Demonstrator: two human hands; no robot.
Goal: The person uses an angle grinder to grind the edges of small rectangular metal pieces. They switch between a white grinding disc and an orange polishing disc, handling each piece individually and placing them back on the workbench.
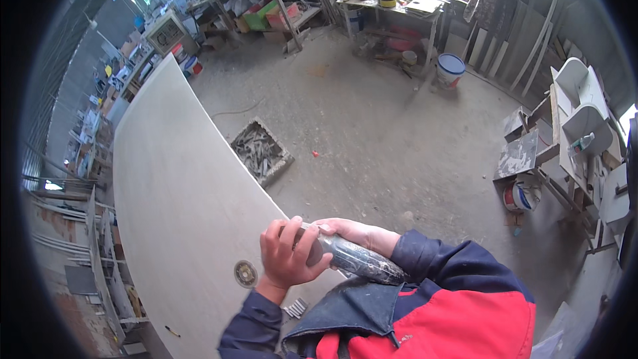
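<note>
A dusty, dark angle grinder (364,261) is held close to my chest, over the near edge of a large white board (193,179). My left hand (282,252) wraps its fingers round the head end, over a brownish round disc (311,252) that is partly covered. From the far side, my right hand (359,233) grips the front of the grinder's body, its fingers partly hidden. A loose round cutting disc (245,274) lies flat on the board, left of my left wrist. Several small metal pieces (296,307) rest near my left sleeve.
A thin dark pen-like stick (173,331) lies on the board. Beyond its right edge, a square box of scraps (260,151) stands on the floor. Cluttered workbenches (392,6) line the back, with a white bucket (450,70) beside them. White shelving (578,113) stands at right.
</note>
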